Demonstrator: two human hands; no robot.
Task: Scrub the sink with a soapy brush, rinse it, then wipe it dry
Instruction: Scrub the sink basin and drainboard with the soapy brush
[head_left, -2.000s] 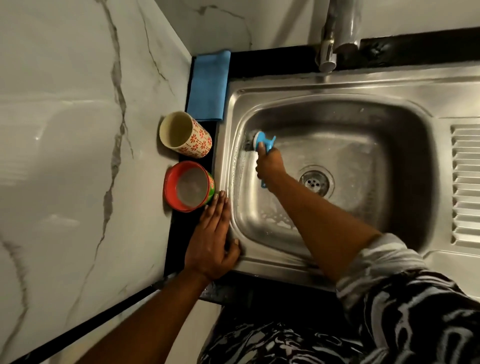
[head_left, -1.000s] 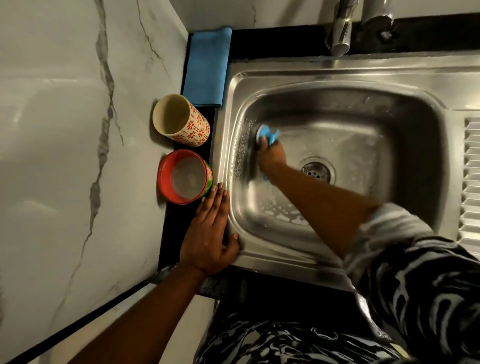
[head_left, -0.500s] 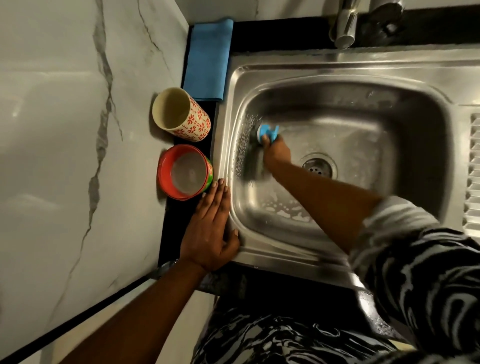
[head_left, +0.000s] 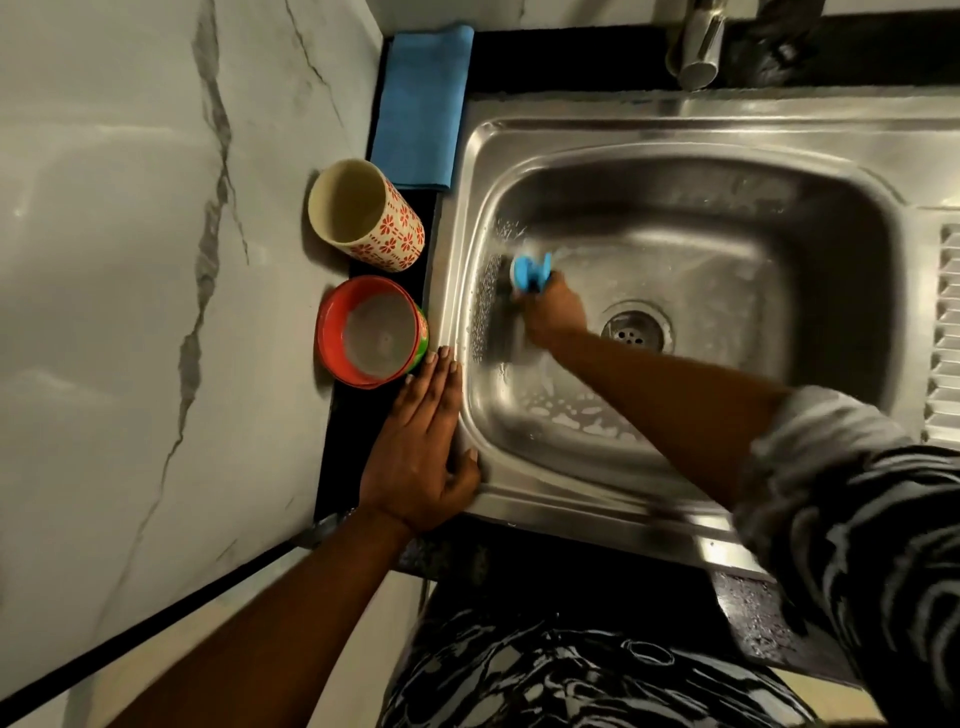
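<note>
Head view: brush (head_left: 530, 270) on the left wall of the sink (head_left: 675, 130).
Left hand (head_left: 421, 457) lies flat across the bench (head_left: 332, 467) and sink rim, fingers straight, near red cup (head_left: 371, 332). Blurred brush points far-left, bristles on the wall, long axis roughly near-to-far. Right hand (head_left: 553, 314) fingers are curled round its handle.

Left grip (head_left: 415, 447) lies flat; right grip (head_left: 553, 312) is curled, arm extended.
</note>
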